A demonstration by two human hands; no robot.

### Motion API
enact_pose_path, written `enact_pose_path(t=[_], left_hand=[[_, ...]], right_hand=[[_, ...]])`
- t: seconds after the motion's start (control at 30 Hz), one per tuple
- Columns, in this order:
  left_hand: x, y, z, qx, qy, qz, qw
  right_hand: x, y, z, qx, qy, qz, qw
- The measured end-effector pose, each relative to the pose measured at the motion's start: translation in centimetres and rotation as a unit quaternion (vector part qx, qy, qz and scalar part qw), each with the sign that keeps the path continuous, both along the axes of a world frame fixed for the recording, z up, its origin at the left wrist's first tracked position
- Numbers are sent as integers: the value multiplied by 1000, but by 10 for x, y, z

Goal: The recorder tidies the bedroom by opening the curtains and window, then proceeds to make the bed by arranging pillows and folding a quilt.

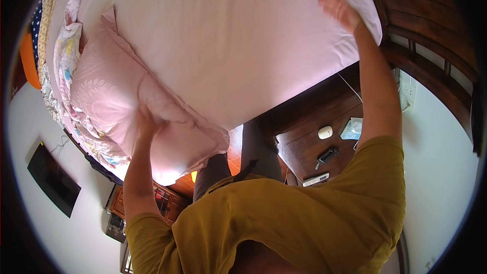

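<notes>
A pink sheet point(228, 45) covers the bed before me. On its left part lies a pink pillow point(110, 80) with an embossed leaf pattern and a wide flanged edge. My left hand point(148, 123) presses on the pillow, and its fabric creases around the fingers; whether the fingers grip it I cannot tell. My right hand point(340, 10), a little blurred, is over the sheet near the headboard with its fingers apart, holding nothing. Left of the pillow is a crumpled, patterned light cloth point(68, 51).
A dark wooden headboard point(422, 11) rises at the right. Below my right arm, a wooden nightstand point(300, 148) bears a white rounded case point(325, 132), a dark object point(328, 156), a remote control point(315, 179) and a tissue pack point(352, 129). A television point(54, 179) hangs at the left.
</notes>
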State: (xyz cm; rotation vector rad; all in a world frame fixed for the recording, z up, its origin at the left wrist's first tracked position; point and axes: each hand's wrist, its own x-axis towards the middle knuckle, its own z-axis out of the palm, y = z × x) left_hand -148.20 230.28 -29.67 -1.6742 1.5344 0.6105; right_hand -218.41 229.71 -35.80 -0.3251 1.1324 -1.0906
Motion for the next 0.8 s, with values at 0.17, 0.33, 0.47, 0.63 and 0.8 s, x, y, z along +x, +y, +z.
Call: enact_pose_path(t=[0.17, 0.33, 0.47, 0.63, 0.8], left_hand=[[18, 6, 3, -26, 1, -4, 1000], [17, -1, 7, -15, -4, -7, 1000], [10, 11, 1, -65, 20, -47, 997], [32, 26, -5, -123, 70, -42, 989], [41, 33, 9, -185, 90, -59, 977]], right_hand=[[65, 123, 42, 402, 209, 704, 547], [68, 47, 62, 202, 140, 301, 922], [69, 35, 23, 94, 45, -187, 977], [142, 155, 36, 406, 143, 269, 862], [198, 170, 40, 263, 351, 531, 725]])
